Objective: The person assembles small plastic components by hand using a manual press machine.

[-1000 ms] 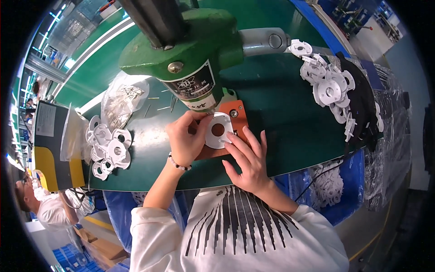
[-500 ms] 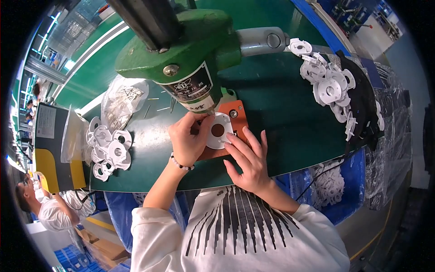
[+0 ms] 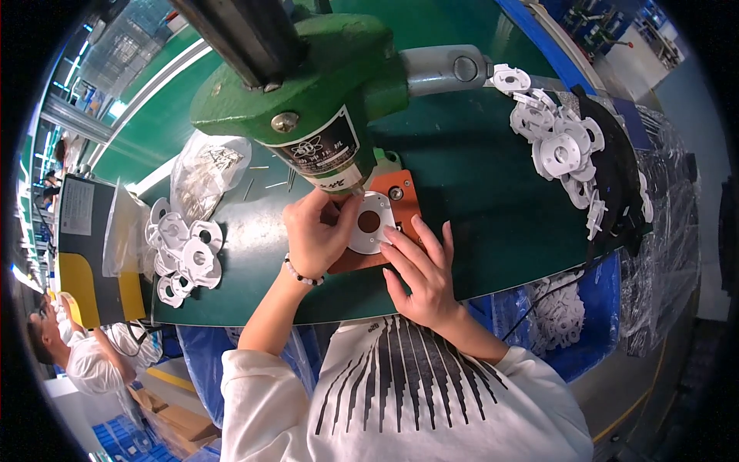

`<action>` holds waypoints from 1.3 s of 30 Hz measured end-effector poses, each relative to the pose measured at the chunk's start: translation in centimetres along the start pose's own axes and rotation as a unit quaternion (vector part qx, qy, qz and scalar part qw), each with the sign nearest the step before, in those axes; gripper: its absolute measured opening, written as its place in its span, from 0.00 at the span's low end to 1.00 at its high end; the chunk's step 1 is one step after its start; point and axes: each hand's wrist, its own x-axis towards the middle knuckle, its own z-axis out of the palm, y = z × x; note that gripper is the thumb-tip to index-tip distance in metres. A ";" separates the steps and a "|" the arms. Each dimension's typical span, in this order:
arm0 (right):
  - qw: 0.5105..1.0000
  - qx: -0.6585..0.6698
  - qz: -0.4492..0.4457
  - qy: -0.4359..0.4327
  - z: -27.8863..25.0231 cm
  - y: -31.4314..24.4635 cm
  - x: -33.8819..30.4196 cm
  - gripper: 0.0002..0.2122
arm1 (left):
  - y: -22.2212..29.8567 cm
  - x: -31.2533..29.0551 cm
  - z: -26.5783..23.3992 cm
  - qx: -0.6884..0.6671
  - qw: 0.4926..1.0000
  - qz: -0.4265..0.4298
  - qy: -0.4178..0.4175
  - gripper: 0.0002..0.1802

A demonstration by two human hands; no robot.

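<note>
A white round plastic part point(image 3: 372, 241) with a central hole lies flat on an orange fixture plate point(image 3: 409, 202), under the head of a green hand press point(image 3: 323, 92). My left hand point(image 3: 317, 237) is closed in a pinch at the upper left rim of the part, just below the press tip. Anything between its thumb and finger is too small or hidden to name. Fingertips of my right hand point(image 3: 422, 273) rest on the part's right edge. That hand's fingers are spread, its thumb apart.
White plastic parts are piled left point(image 3: 188, 250) and right point(image 3: 560, 150) on the green table point(image 3: 485, 208). A clear bag of metal pins point(image 3: 212, 177) lies at the left, with loose pins beside it. Blue bins point(image 3: 596, 331) stand below the front edge. Another person point(image 3: 92, 358) sits far left.
My left hand and wrist have shifted slightly left, fingers still pinched at the rim. My right hand and the white part look almost unmoved.
</note>
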 end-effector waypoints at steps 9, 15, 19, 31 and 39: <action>1.000 -0.001 -0.001 0.003 0.1 0.1 0.0 0.15 | -0.1 0.1 0.2 0.012 0.999 0.039 0.010 0.05; 1.000 -0.001 0.001 0.001 0.1 0.2 0.1 0.14 | 0.4 0.4 0.0 0.040 0.996 0.078 -0.011 0.05; 1.000 -0.010 -0.005 0.003 -0.1 0.0 0.2 0.14 | -0.1 0.1 0.1 0.024 0.996 0.086 0.004 0.05; 1.000 -0.006 -0.001 0.002 0.1 -0.2 0.0 0.15 | 0.2 0.6 -0.7 0.057 0.993 0.089 -0.054 0.05; 1.000 -0.005 -0.004 0.015 -0.6 0.1 0.7 0.15 | -6.5 4.5 -5.1 -0.097 0.987 0.106 -0.067 0.23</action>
